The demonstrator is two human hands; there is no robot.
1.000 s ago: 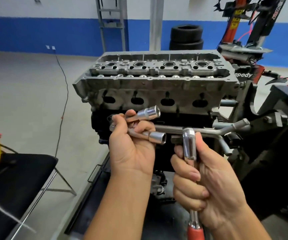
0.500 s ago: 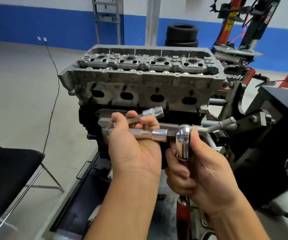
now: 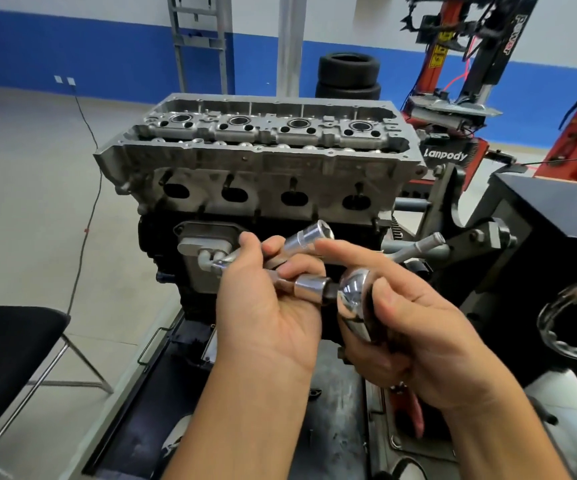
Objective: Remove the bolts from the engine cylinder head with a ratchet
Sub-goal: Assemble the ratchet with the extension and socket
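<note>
The grey engine cylinder head (image 3: 262, 161) sits on a black block on a stand, straight ahead of me. My left hand (image 3: 262, 317) grips two chrome socket extensions: the upper one (image 3: 306, 237) points up and right, and the lower one (image 3: 309, 287) lies level. My right hand (image 3: 411, 327) holds the ratchet by its chrome head (image 3: 352, 297), index finger stretched out over the upper extension. The ratchet's square drive sits in the end of the lower extension. Its red handle (image 3: 415, 414) shows below my right wrist.
A black folding chair (image 3: 6, 344) stands at the left. A black machine housing (image 3: 553, 244) and a chrome ring (image 3: 571, 320) are close on the right. Stacked tyres (image 3: 349, 76) and a red tyre changer (image 3: 453, 98) stand behind the engine. A cable runs across the floor at the left.
The ratchet head has swung from upright and apart to plugged into the lower extension. My right index finger has lifted and straightened. The view moved closer to the engine.
</note>
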